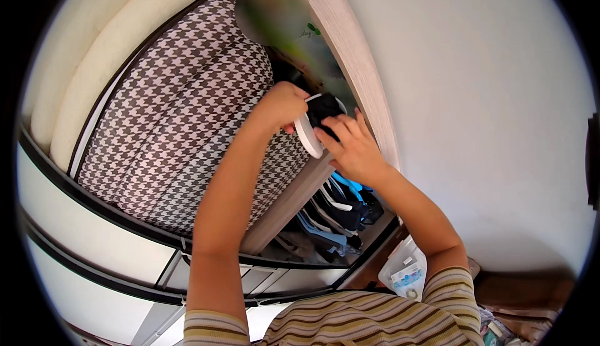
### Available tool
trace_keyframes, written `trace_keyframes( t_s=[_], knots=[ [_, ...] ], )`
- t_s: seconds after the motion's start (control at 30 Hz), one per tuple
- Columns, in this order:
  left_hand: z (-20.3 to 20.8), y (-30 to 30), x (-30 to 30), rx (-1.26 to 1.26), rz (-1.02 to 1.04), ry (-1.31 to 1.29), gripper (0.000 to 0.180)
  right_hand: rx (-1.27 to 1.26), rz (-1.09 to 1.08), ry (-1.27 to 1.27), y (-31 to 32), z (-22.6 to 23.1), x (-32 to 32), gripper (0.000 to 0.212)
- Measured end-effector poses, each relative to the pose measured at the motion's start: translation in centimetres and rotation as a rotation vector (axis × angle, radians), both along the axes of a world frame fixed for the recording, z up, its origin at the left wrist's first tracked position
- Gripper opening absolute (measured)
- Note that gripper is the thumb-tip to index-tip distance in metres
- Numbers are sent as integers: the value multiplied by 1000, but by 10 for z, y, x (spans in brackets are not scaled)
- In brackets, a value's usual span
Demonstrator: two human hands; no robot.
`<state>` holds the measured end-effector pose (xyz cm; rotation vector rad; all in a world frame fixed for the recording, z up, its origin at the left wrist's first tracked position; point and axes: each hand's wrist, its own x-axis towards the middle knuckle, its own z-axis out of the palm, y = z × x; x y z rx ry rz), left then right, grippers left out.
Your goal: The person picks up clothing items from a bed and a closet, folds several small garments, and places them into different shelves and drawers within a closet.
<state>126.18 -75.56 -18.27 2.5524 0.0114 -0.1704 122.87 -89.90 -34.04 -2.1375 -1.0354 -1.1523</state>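
Observation:
In front of the open wardrobe, both hands are at a small white-edged object with a black, dark inner part. Its smooth white side faces me; the frame does not show exactly what kind of thing it is. My left hand is closed round its left edge, with the fingers mostly hidden behind it. Over the black part lie the curved, slightly spread fingers of my right hand, the thumb near the white side. Just left of my left hand, a large houndstooth-patterned bundle fills the compartment.
Cream padded rolls lie beyond the bundle. A pale wood divider separates it from hanging clothes. The wardrobe's side panel meets a grey wall. By my right elbow is a clear plastic bag.

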Motion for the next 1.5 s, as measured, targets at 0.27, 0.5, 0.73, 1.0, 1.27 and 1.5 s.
trace_keyframes(
  t_s=[0.27,0.5,0.73,1.0,1.27,1.5],
  knots=[
    [35,37,-17,-556,-8,26,37,420,235,1,6,48,-1,56],
    [6,5,-37,-795,-126,-517,45,366,119,69,12,70,25,57],
    [-24,23,-28,136,-308,-1100,43,681,253,164,41,63,30,74],
    [-18,-18,-37,468,-142,-959,51,803,455,585,49,-7,58,91],
    [-18,-19,0,571,-83,-960,48,727,638,856,47,26,95,100],
    [19,13,-20,226,-433,-732,37,784,-77,392,73,17,31,93]
  ],
)
